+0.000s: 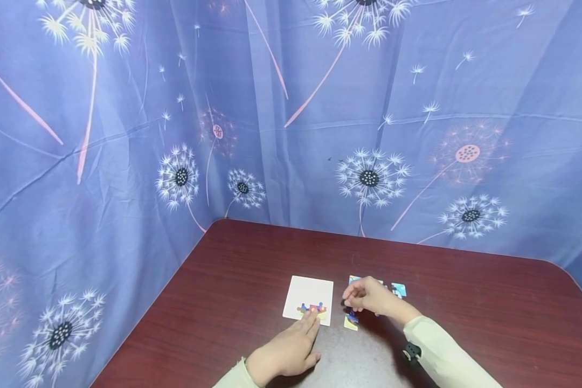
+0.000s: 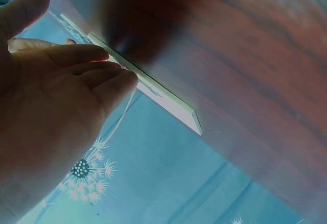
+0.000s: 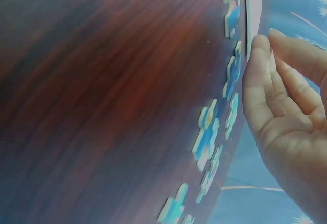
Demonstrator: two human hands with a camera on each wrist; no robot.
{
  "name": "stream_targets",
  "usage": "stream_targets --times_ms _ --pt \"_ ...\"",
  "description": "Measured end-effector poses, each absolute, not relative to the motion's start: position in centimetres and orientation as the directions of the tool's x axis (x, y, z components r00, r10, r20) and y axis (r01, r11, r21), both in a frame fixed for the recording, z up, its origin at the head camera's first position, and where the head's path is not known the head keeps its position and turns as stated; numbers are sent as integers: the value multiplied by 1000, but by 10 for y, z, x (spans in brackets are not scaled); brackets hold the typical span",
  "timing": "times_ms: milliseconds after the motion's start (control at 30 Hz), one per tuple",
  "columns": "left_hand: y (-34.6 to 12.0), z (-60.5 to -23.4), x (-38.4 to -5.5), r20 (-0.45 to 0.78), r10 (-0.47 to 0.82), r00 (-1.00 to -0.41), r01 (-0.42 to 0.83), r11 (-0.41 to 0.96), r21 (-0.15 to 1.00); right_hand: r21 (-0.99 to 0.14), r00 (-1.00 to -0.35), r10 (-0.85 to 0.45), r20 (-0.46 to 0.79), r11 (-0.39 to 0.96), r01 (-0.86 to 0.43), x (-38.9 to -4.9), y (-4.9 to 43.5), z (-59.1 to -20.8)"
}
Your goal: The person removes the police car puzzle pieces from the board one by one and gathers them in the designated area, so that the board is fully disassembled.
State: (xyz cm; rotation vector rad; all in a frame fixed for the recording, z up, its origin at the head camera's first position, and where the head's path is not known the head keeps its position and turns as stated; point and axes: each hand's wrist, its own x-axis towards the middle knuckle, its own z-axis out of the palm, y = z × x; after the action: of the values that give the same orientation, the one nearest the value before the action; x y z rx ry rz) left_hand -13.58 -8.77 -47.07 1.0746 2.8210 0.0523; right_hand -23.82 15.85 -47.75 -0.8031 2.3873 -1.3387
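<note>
A square white board (image 1: 303, 288) lies on the table, with a few joined jigsaw pieces (image 1: 323, 309) along its near edge. The fingers of my left hand (image 1: 291, 347), held straight, rest on these pieces. In the left wrist view the left hand (image 2: 56, 96) reaches over the edge of the board (image 2: 171, 104). Right of the board, my right hand (image 1: 375, 297) hovers above loose jigsaw pieces (image 1: 351, 322), fingers loosely bent. The right wrist view shows its thumb and index fingertips close together, with no piece visible between them. That hand partly hides the loose pieces in the head view.
Several loose blue and yellow pieces (image 3: 207, 132) are spread over the table right of the board; one blue piece (image 1: 399, 289) sits beyond the right hand. The dark red-brown table (image 1: 223, 280) ends against a blue dandelion-print curtain (image 1: 310, 178) at the back and left.
</note>
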Motion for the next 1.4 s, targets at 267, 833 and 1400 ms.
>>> stream_targets --times_ms 267,833,1400 --pt "-82 -469 -135 -108 709 -697 703 705 97 -862 -788 -613 58 368 -350 -245 141 -474" --pt "-75 -475 -138 -86 774 -627 776 630 14 -879 -691 -722 39 304 -367 -264 100 -486" --pt "-78 -473 -141 -99 779 -620 779 626 48 -853 -621 -784 -14 334 -401 -267 86 -492"
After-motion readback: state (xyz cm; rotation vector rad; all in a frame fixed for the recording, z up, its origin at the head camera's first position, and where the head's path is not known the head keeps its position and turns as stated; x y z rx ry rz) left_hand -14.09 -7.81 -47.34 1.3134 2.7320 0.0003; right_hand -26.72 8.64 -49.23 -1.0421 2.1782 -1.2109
